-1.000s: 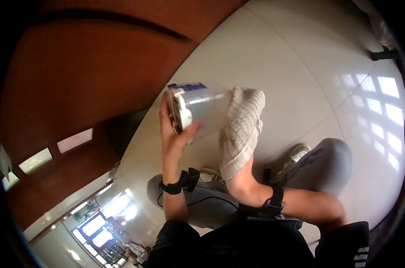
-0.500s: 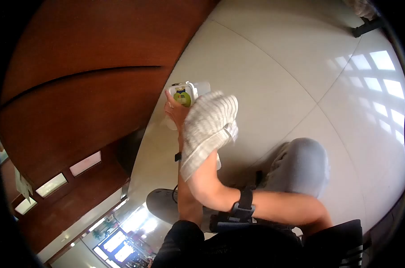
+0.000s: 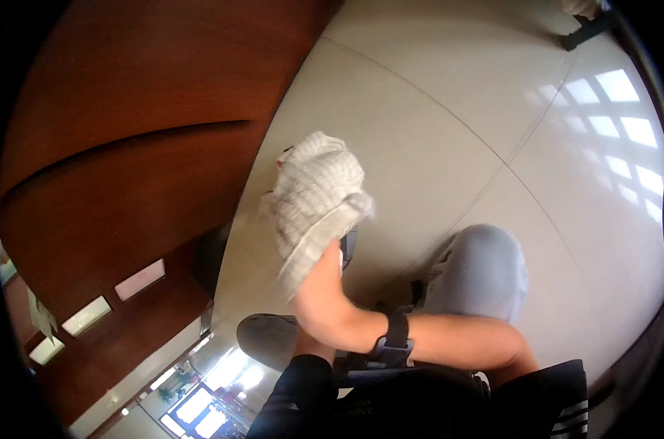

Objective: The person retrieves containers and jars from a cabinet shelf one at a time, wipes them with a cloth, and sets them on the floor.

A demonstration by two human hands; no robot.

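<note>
Near the edge of the wooden panel (image 3: 134,80), over the floor (image 3: 420,102), the cloth (image 3: 319,183) wraps the right hand (image 3: 326,268) and mostly hides the left hand (image 3: 279,165); I cannot tell either grip; loose folds could perhaps slip if the wrist twists sharply

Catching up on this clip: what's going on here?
A person crouches over a tiled floor beside reddish wood panelling. Their right wrist runs into a pale, ribbed cloth, which hides the right hand. The left forearm passes behind; the left hand is mostly hidden, so I can't tell what it holds.
</note>
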